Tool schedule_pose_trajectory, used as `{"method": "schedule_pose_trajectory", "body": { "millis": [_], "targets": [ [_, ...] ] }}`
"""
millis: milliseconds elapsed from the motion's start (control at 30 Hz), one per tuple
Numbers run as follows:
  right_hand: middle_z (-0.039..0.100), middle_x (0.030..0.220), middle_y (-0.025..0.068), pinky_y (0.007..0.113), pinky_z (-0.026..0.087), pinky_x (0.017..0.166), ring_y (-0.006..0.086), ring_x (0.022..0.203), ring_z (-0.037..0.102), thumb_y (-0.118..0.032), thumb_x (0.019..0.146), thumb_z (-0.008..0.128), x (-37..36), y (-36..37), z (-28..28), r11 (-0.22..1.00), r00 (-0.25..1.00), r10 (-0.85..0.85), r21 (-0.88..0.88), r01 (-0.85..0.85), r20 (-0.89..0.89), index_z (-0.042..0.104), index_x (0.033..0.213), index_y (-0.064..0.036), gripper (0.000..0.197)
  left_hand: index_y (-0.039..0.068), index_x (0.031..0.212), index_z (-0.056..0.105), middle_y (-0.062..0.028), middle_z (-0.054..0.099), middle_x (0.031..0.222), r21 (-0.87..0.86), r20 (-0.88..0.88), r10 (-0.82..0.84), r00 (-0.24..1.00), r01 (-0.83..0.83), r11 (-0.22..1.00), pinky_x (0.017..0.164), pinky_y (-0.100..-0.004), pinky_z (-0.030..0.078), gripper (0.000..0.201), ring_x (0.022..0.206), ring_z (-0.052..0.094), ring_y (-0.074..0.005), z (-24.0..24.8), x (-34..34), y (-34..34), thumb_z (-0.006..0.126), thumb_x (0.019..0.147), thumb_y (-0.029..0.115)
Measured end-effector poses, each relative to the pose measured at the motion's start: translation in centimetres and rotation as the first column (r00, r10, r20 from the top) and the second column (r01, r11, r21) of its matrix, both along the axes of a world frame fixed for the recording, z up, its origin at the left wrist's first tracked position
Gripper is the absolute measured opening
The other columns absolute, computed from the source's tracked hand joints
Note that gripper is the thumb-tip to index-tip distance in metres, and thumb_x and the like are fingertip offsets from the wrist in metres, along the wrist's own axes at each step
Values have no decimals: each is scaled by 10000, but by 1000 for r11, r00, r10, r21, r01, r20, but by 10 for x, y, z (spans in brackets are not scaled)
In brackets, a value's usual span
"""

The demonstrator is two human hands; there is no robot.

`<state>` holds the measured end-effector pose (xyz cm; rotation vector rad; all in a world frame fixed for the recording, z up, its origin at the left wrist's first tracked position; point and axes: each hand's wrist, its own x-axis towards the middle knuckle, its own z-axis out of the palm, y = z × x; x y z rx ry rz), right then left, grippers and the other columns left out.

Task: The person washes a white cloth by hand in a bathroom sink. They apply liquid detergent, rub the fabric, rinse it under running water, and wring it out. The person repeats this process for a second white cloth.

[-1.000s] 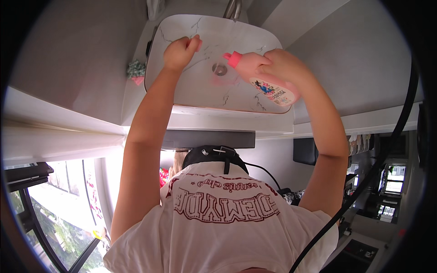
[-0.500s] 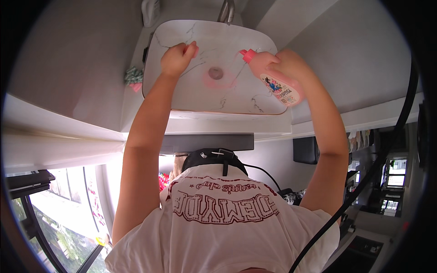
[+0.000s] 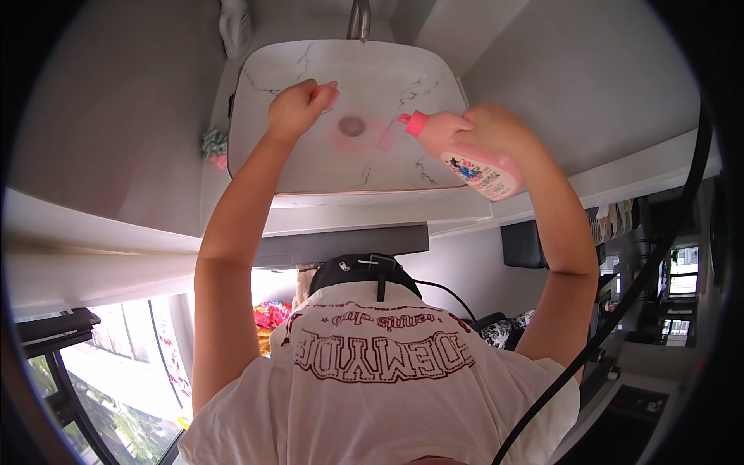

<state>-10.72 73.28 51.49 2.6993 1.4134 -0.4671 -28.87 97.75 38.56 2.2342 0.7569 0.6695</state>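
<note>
My right hand (image 3: 490,128) is wrapped round a pink plastic bottle (image 3: 487,172) with a printed label. The bottle lies tilted over the right front rim of the sink. Its brighter pink spout (image 3: 411,122) points left into the basin. Over the left part of the basin, my left hand (image 3: 297,107) is closed with a small pink thing (image 3: 328,94) at its fingertips, mostly hidden. Between the hands, a thin pink pool (image 3: 377,139) spreads beside the round drain (image 3: 351,125) in the white marbled sink (image 3: 310,174).
A metal faucet (image 3: 359,22) rises behind the sink. To its left stands a white jug (image 3: 235,29). A green and pink cloth bundle (image 3: 215,147) sits against the sink's left side. Grey walls close in on both sides, and a black cable (image 3: 620,318) hangs at the right.
The bottle and my right hand have come slightly down and nearer to me, away from the basin's middle. My left hand stays closed over the basin. The whole view has shifted slightly.
</note>
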Motion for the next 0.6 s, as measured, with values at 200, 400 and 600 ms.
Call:
{"method": "schedule_pose_trajectory", "body": {
  "millis": [200,400,600],
  "targets": [
    [623,756,163,393,460,623,303,695,605,-306,656,674,-5,1,-3,993,996,81,82,-83,20,624,774,3,334,80,684,613,-65,613,682,49,-68,-98,993,101,994,632,-314,439,520,667,579,-227,52,5,-26,463,804,564],
    [620,748,157,383,457,607,285,679,602,-313,669,682,-12,7,1,983,991,128,132,-130,22,622,776,-2,334,84,709,626,-68,606,677,122,-134,-84,987,100,987,640,-324,439,549,695,581,-224,74,5,-35,434,806,589],
    [612,707,94,325,450,596,175,639,567,-272,699,725,-4,-5,3,951,968,55,308,23,-243,624,794,-18,290,98,743,647,-66,613,698,-25,-116,-69,991,66,997,651,-329,442,556,706,586,-224,93,10,-51,415,813,599]
  ]
}}
